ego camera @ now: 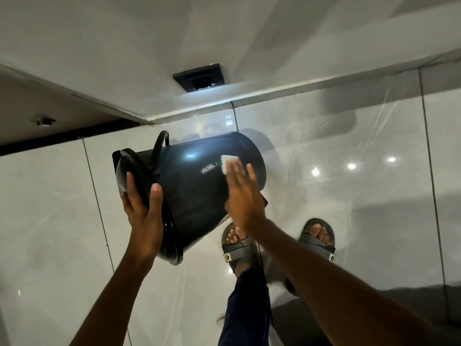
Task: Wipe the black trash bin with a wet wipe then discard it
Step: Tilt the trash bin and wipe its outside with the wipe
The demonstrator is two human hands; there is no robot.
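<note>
The black trash bin (192, 181) is tipped on its side above the floor, its lidded top toward the left and its base toward the right. My left hand (143, 208) grips the bin's lid and rim, thumb over the edge. A folded white wet wipe (228, 162) lies pressed against the bin's glossy side near the base. My right hand (243, 196) lies flat on the wipe with fingers stretched out; only the wipe's far end shows past the fingertips. A wet smear glints on the bin just left of the wipe.
Glossy white floor tiles (349, 196) spread all around. My feet in dark sandals (320, 237) stand below the bin. A white wall with a black socket plate (199, 77) rises behind, and a dark door edge (37, 143) lies at the left.
</note>
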